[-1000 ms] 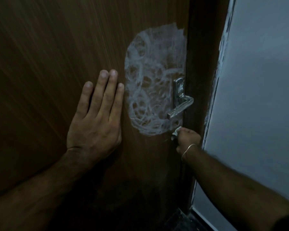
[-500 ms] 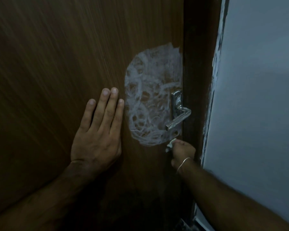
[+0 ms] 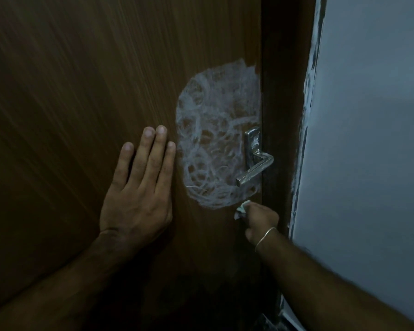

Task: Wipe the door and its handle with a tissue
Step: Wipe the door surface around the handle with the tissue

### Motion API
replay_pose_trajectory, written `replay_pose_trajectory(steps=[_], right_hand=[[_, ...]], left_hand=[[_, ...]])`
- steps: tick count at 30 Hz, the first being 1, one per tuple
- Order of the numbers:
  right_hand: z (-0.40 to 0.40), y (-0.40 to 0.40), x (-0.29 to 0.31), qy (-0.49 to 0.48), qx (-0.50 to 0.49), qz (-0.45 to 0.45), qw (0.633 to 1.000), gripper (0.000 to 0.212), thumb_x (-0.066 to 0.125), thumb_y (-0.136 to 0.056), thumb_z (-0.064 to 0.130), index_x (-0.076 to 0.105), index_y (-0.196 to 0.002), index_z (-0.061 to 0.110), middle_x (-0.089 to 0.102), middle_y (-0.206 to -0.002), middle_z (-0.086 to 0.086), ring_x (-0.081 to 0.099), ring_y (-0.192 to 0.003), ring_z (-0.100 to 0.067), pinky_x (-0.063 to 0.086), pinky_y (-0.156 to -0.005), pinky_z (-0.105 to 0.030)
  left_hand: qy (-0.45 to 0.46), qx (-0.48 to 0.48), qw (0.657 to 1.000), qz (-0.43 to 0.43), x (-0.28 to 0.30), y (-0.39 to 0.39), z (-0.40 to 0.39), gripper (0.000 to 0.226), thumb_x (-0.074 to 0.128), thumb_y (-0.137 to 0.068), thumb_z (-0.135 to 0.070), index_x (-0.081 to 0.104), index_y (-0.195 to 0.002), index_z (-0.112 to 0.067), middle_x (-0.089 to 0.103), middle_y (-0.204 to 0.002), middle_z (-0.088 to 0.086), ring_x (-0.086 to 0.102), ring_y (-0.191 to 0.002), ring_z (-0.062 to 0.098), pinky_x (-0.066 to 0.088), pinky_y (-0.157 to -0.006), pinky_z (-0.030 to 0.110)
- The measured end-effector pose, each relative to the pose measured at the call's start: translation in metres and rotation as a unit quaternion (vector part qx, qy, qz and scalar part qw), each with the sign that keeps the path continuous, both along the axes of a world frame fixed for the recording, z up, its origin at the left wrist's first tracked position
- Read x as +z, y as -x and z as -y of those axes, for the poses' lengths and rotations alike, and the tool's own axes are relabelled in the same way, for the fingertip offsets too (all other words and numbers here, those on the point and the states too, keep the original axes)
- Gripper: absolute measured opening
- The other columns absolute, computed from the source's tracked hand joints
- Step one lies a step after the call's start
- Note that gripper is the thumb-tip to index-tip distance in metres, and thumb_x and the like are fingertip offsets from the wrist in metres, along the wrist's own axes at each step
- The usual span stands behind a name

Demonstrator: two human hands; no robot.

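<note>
Head view: wiping barely begun, white smear (image 3: 215, 137) covers the door (image 3: 81, 91) beside the handle (image 3: 255, 161).
Right hand (image 3: 261, 220) pinches the tissue (image 3: 241, 209) below it; left hand (image 3: 139, 187) lies flat, released.

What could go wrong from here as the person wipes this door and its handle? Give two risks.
The tissue is a small wad in the right hand, so it may only smear the white scribbled patch wider. The patch runs behind the handle, so residue there could be missed. The left hand, flat on the door beside the patch, might pick up the white marks.
</note>
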State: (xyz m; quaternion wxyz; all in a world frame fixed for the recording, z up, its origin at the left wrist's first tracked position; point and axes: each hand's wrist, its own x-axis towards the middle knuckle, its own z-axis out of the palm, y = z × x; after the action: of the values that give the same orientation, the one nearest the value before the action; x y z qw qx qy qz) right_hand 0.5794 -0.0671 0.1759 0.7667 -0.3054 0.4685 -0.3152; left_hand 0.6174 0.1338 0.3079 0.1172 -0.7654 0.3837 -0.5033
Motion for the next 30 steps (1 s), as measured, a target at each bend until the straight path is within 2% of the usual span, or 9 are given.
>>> replay_pose_trajectory(steps=[7,12,14,16,18,20,23,28,30], right_hand=[[-0.067,0.024,0.063,-0.103,0.140,0.109,0.979,0.020,0.063,-0.087,-0.007,0.066,-0.107,-0.001,0.067,-0.102,-0.017,0.065,-0.085,-0.023,0.058,-0.083,-0.034],[-0.073,0.048,0.099,-0.141,0.266,0.215,0.929,0.036,0.057,-0.092,-0.005,0.056,-0.127,-0.007,0.061,-0.128,-0.024,0.062,-0.112,-0.030,0.054,-0.090,-0.035],[-0.074,0.066,0.102,-0.151,0.294,0.231,0.915,0.037,0.056,-0.092,-0.003,0.053,-0.129,-0.006,0.061,-0.124,-0.023,0.061,-0.110,-0.028,0.052,-0.091,-0.035],[-0.075,0.086,0.110,-0.146,0.311,0.248,0.906,0.041,0.055,-0.092,-0.001,0.050,-0.133,-0.006,0.059,-0.123,-0.020,0.061,-0.109,-0.026,0.053,-0.090,-0.032],[-0.076,0.099,0.118,-0.128,0.324,0.249,0.903,0.038,0.054,-0.094,-0.001,0.052,-0.131,-0.004,0.060,-0.120,-0.020,0.064,-0.101,-0.024,0.057,-0.082,-0.027],[-0.074,0.113,0.125,-0.093,0.336,0.216,0.912,0.023,0.054,-0.095,-0.002,0.058,-0.117,-0.001,0.064,-0.110,-0.019,0.066,-0.091,-0.022,0.059,-0.072,-0.025],[-0.064,0.133,0.140,-0.015,0.350,0.192,0.917,0.009,0.054,-0.096,0.004,0.060,-0.104,0.003,0.066,-0.105,-0.017,0.068,-0.092,-0.025,0.059,-0.077,-0.031],[-0.049,0.161,0.158,0.221,0.413,0.105,0.877,0.025,0.071,-0.086,0.007,0.066,-0.111,0.010,0.073,-0.100,-0.008,0.071,-0.098,-0.022,0.060,-0.084,-0.038],[-0.047,0.168,0.164,0.271,0.385,0.077,0.879,0.018,0.070,-0.086,0.005,0.069,-0.104,0.007,0.073,-0.094,-0.012,0.071,-0.091,-0.022,0.060,-0.080,-0.036]], left_hand=[[0.017,-0.039,0.997,-0.068,0.003,0.006,-0.001,0.061,0.039,-0.095,-0.021,0.031,-0.151,0.001,0.019,-0.163,0.020,0.015,-0.152,0.033,0.014,-0.122,0.052],[0.102,-0.152,0.942,-0.281,0.020,0.029,-0.006,0.041,0.044,-0.091,-0.014,0.063,-0.127,-0.015,0.061,-0.133,0.000,0.051,-0.132,0.019,0.037,-0.109,0.041],[0.210,-0.154,0.853,-0.452,0.021,0.049,-0.002,0.029,0.047,-0.098,-0.016,0.066,-0.120,-0.021,0.066,-0.116,-0.008,0.061,-0.112,0.010,0.047,-0.093,0.029],[0.308,-0.114,0.691,-0.644,0.022,0.065,0.005,0.021,0.053,-0.101,-0.025,0.066,-0.116,-0.028,0.068,-0.110,-0.015,0.063,-0.104,0.003,0.047,-0.084,0.016],[0.369,-0.110,0.517,-0.765,0.020,0.075,0.012,0.017,0.059,-0.098,-0.028,0.067,-0.113,-0.031,0.072,-0.108,-0.010,0.067,-0.104,0.007,0.053,-0.085,0.021],[0.410,-0.099,0.428,-0.799,0.020,0.083,0.017,0.020,0.065,-0.093,-0.020,0.068,-0.113,-0.024,0.072,-0.110,0.002,0.069,-0.104,0.015,0.056,-0.086,0.030],[0.476,-0.083,0.410,-0.773,0.031,0.096,0.023,0.019,0.073,-0.085,-0.008,0.070,-0.101,-0.018,0.074,-0.104,0.012,0.073,-0.092,0.019,0.057,-0.074,0.029],[0.519,-0.093,0.457,-0.716,0.049,0.115,0.027,0.026,0.080,-0.079,-0.008,0.066,-0.097,-0.018,0.074,-0.093,0.005,0.073,-0.085,0.017,0.059,-0.069,0.028],[0.535,-0.120,0.429,-0.717,0.056,0.120,0.028,0.028,0.080,-0.078,-0.006,0.065,-0.099,-0.017,0.074,-0.093,0.007,0.073,-0.085,0.017,0.058,-0.069,0.028]])
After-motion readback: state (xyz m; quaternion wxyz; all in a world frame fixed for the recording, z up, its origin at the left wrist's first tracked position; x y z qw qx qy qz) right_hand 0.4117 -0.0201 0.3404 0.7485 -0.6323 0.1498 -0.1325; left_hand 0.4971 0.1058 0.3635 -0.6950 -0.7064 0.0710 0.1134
